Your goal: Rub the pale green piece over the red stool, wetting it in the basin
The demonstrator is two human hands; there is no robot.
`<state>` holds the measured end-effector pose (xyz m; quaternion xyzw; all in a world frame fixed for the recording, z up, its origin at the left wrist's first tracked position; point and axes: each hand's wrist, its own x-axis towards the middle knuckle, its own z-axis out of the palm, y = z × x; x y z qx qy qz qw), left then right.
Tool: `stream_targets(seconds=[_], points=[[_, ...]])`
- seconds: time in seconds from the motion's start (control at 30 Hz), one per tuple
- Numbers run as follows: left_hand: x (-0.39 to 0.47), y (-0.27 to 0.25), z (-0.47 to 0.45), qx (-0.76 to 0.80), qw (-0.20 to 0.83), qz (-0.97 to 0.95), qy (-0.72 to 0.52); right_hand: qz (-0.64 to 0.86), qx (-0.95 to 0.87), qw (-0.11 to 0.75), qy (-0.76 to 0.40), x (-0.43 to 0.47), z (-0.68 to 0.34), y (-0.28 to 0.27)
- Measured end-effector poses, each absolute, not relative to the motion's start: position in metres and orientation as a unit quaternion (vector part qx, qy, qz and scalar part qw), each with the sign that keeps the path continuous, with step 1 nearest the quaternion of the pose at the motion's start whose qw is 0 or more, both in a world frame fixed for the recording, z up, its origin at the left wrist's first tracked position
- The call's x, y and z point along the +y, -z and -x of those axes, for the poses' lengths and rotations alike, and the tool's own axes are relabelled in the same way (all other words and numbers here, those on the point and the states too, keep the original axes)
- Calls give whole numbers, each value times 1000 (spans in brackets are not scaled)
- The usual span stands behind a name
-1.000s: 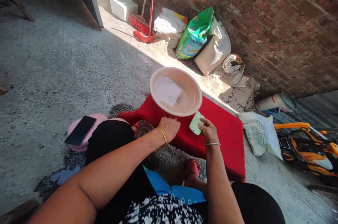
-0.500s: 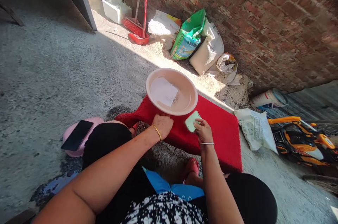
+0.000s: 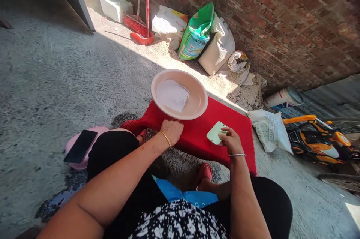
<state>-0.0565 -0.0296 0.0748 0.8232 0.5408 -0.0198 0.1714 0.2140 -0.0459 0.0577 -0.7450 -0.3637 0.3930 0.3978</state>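
Observation:
My right hand [image 3: 232,140], with a silver bangle at its wrist, pinches one edge of a flat pale green piece [image 3: 215,132] with rounded corners and small dark dots near them. It sits low over the red cloth [image 3: 194,134] that covers a low table; I cannot tell whether it touches. My left hand [image 3: 171,133], wearing a gold bracelet, is closed beside the near rim of a beige basin [image 3: 197,109]. Its fingertips are hidden, and so is anything they grip. Inside the basin lies clear water with a bright reflection.
A black phone [image 3: 80,146] rests on a pink seat [image 3: 98,131] at left. Along the brick wall stand a broom [image 3: 135,23], a red dustpan [image 3: 143,38], a green sack [image 3: 195,34] and a white sack [image 3: 218,45]. An orange toy digger [image 3: 320,139] is at right.
My right hand has moved rightward with the pale green piece, away from the basin. My left hand stays by the basin's near rim. The whole view has shifted slightly.

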Motion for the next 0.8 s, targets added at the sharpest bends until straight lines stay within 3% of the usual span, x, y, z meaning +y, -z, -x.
stream_targets(seconds=[0.23,0.33,0.53,0.67,0.8], points=[[-28,-80,48,525,127,-840,45,623,-381,375,-570,-36,-127,-38],[-27,-80,43,523,128,-840,58,644,-382,366,-552,-46,-167,-33],[-27,-77,42,516,135,-845,44,758,-356,378,-394,-88,-270,-51],[-25,-76,42,516,124,-847,35,690,-363,418,-467,-84,-218,-48],[-22,-72,38,529,101,-842,25,617,-402,401,-545,-53,-146,-28]])
